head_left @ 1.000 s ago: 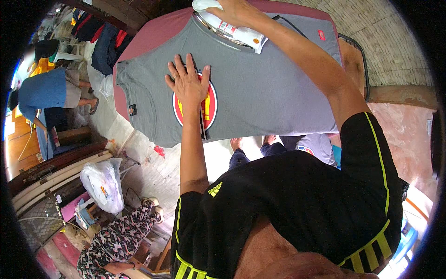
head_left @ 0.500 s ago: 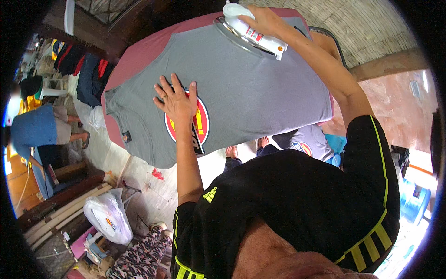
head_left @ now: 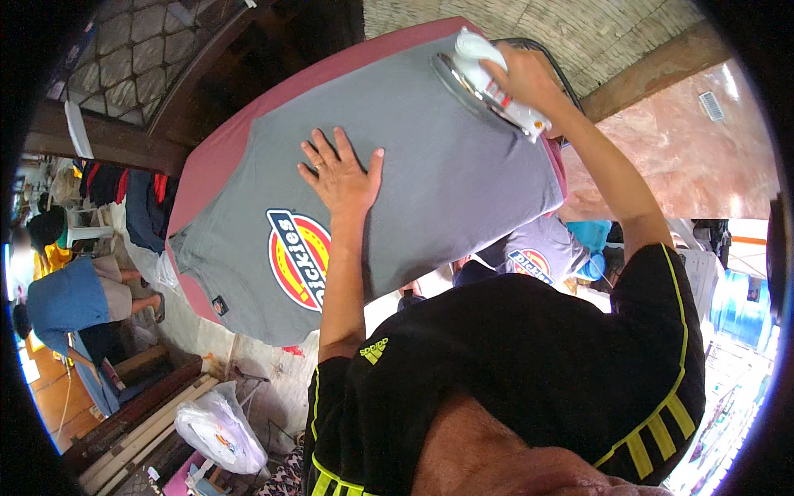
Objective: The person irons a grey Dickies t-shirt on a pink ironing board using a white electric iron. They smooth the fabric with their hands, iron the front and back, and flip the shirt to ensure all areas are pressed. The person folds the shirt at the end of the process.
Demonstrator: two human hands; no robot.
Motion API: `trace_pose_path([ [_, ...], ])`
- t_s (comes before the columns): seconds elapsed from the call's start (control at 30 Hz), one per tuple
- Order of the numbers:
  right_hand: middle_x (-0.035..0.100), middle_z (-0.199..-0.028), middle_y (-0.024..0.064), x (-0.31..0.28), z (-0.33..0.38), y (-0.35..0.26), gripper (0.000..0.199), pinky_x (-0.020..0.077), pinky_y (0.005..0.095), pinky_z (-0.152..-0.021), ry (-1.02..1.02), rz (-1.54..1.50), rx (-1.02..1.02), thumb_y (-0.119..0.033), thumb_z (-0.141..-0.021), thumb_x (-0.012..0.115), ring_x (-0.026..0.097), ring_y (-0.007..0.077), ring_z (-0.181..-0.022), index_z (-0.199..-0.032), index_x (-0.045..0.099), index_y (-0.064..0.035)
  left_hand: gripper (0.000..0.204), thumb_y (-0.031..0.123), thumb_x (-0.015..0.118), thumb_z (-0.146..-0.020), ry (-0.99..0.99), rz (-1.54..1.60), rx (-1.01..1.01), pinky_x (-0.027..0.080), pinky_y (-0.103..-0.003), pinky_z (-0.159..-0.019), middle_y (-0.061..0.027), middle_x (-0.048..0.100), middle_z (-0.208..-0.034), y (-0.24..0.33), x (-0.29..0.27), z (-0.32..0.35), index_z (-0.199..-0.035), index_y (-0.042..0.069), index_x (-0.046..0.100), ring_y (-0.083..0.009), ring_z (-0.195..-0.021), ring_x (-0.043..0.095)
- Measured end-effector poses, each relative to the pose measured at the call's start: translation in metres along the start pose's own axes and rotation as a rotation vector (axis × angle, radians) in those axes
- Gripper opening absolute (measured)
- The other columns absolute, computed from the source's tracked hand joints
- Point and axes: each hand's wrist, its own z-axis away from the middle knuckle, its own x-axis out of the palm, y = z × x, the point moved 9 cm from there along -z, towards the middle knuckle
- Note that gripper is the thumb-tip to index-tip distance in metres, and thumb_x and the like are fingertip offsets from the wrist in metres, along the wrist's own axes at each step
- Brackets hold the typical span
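A grey sleeveless shirt point(head_left: 397, 149) with a round red, yellow and white print lies spread over a padded board point(head_left: 219, 132) covered in maroon cloth. My left hand point(head_left: 341, 178) rests flat on the shirt above the print, its fingers spread. In my right hand point(head_left: 529, 78) is a white clothes iron point(head_left: 488, 78) with a shiny metal soleplate, gripped by its handle near the far right end of the shirt. The iron looks tilted, with its sole edge towards the cloth; whether it touches is hard to tell.
Left, a person in a blue shirt point(head_left: 70, 289) bends over a board. Dark garments point(head_left: 149, 211) hang behind. A plastic-wrapped bundle point(head_left: 222, 428) stands lower left. Beyond the board's near edge sits someone with a grey printed cloth point(head_left: 538, 248). A wooden beam point(head_left: 653, 70) runs at upper right.
The iron in my right hand has shifted right and slightly down. My left hand has moved off the print to plain cloth. The whole view has turned a little.
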Motion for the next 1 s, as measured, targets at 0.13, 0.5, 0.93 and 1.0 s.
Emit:
trace_pose_path([
  [0.13, 0.065, -0.091, 0.0317, 0.01, -0.07, 0.054, 0.047, 0.0502, 0.0524, -0.076, 0.193, -0.04, 0.023, -0.04, -0.094, 0.058, 0.065, 0.0471, -0.087, -0.105, 0.062, 0.0047, 0.084, 0.066, 0.047, -0.09, -0.001, -0.047, 0.002, 0.01, -0.063, -0.116, -0.0239, 0.024, -0.158, 0.004, -0.008, -0.001, -0.15, 0.009, 0.037, -0.0436, -0.148, 0.015],
  [0.5, 0.067, -0.087, 0.0308, 0.007, -0.007, 0.012, 0.039, 0.053, 0.0508, -0.073, -0.064, -0.183, -0.06, -0.034, -0.095, 0.056, 0.067, 0.0439, -0.083, -0.102, 0.064, 0.0037, 0.084, 0.064, 0.05, -0.089, -0.035, -0.066, -0.072, 0.009, -0.065, -0.114, -0.0238, 0.022, -0.16, 0.013, -0.001, 0.027, -0.151, 0.01, 0.037, -0.0447, -0.148, 0.015],
  [0.93, 0.061, -0.076, 0.0311, 0.023, 0.109, -0.119, 0.035, 0.0462, 0.0528, -0.064, -0.47, -0.558, -0.42, -0.032, -0.095, 0.063, 0.062, 0.05, -0.077, -0.101, 0.052, 0.0006, 0.064, 0.051, 0.058, -0.09, -0.077, 0.159, -0.157, 0.017, -0.066, -0.109, -0.02, 0.033, -0.153, 0.092, -0.033, 0.161, -0.14, 0.013, 0.051, -0.0434, -0.144, 0.023],
  [1.0, 0.062, -0.076, 0.0309, 0.035, 0.079, -0.162, 0.037, 0.0463, 0.0532, -0.064, -0.463, -0.513, -0.499, -0.035, -0.095, 0.061, 0.062, 0.0491, -0.074, -0.101, 0.053, 0.0008, 0.048, 0.041, 0.061, -0.091, 0.06, 0.117, -0.198, 0.026, -0.059, -0.106, -0.0159, 0.044, -0.145, 0.058, -0.052, 0.151, -0.13, 0.013, 0.06, -0.0382, -0.136, 0.037],
])
